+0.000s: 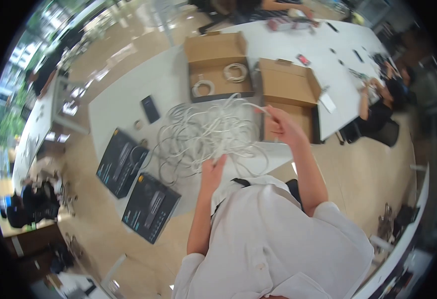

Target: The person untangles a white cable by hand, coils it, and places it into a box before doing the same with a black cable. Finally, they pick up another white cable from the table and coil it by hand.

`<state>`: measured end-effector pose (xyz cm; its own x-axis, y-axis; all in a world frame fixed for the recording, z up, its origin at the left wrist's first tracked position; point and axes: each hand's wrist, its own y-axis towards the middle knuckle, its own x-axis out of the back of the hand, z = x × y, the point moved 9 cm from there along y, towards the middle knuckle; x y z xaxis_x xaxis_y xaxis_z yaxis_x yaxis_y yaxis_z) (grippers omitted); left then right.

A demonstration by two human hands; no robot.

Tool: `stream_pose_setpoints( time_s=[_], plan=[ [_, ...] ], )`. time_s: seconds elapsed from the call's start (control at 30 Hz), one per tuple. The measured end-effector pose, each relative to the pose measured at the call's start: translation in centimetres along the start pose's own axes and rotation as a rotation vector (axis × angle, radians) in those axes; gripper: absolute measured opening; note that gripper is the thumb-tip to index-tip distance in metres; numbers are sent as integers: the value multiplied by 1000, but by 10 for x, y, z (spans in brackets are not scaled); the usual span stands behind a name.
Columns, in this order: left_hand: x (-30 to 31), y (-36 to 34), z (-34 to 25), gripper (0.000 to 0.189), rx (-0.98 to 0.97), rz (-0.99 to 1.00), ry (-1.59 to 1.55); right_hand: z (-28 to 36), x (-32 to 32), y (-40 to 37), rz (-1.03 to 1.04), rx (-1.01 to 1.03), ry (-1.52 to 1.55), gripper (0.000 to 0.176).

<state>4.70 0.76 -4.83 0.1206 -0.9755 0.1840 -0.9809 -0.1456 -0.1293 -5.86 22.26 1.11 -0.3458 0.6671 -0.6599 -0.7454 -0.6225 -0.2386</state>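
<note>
A big loose tangle of white cable [223,130] lies over the near middle of the white table [133,84]. My right hand [284,125] is raised at the right side of the tangle, its fingers closed on a strand that runs back into the pile. At the near edge of the pile, my left hand [213,172] is closed on part of the same cable, thumb up; its other fingers are mostly hidden. Behind the tangle, an open cardboard box [216,50] holds two neat white coils [235,73]. Just beyond my right hand stands another open cardboard box [290,77].
Two dark printed boxes [151,207] sit at the table's left front edge. A dark phone [150,108] and a small ring [137,124] lie left of the cable. People sit at the far side and at the right [377,102]. Small items lie along the far right.
</note>
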Motion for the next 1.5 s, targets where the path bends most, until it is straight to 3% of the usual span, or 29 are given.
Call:
stream_pose_setpoints(
  time_s=[0.17,0.37,0.57,0.63,0.73,0.83,0.93,1.03,1.13,1.23,1.33,1.4,1.5],
  plan=[
    [2,-2,12,47,144,15,-232,-2,10,0,-173,17,-135,21],
    [-4,9,21,50,185,37,-441,34,-9,-23,71,396,172,13],
    [-36,19,17,52,152,115,-434,33,-7,-28,44,420,407,10],
    [-49,18,8,52,134,136,-438,22,7,-27,-202,347,150,6],
    [-64,21,-6,53,109,154,-437,2,5,-38,-239,117,-230,6],
    [-82,26,-8,53,119,221,-406,15,-20,-69,104,25,246,14],
    [-104,28,-9,53,120,262,-355,36,5,-82,124,185,97,12],
    [-124,29,-4,52,149,283,-215,28,99,-77,-570,156,-334,11],
    [-137,32,5,52,163,319,-140,30,105,-87,-301,230,147,11],
    [-140,28,12,51,193,329,-115,50,110,-100,-186,454,335,11],
    [-142,33,15,50,229,277,-144,53,139,-98,-305,529,351,12],
    [-139,38,15,50,221,236,-170,48,155,-97,-447,477,244,11],
    [-122,43,32,45,220,17,-232,48,176,-104,-618,483,198,12]
  ],
)
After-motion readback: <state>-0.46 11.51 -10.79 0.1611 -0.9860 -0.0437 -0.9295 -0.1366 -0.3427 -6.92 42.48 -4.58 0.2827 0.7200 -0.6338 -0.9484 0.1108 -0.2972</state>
